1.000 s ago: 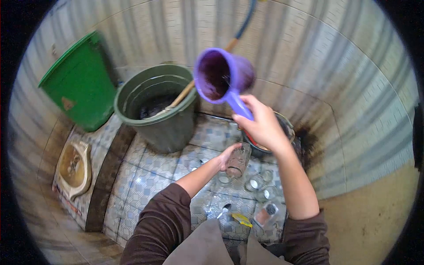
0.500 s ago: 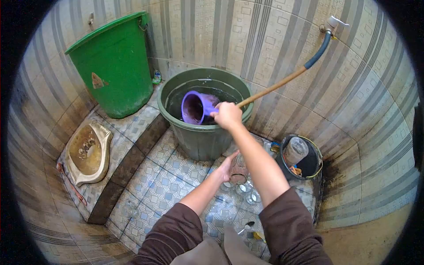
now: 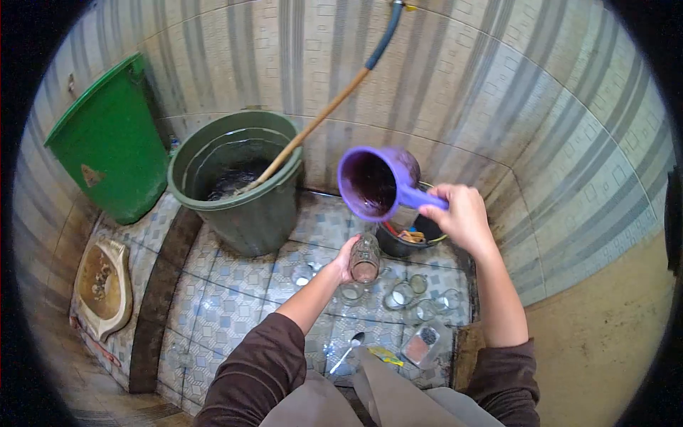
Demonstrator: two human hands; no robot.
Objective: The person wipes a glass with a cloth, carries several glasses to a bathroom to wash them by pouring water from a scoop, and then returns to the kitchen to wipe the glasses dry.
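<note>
R hand (image 3: 461, 217) holds dipper (image 3: 407, 169); L hand (image 3: 344, 259) w/ glass jar (image 3: 365, 260).
Dipper above L grip: tip slow, lip close, jar firm & steady.

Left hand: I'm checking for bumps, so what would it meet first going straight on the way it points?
Beyond the glass it holds, the left hand would probably meet the black bucket; the purple dipper crosses that line too, seemingly higher; depth is unclear.
</note>
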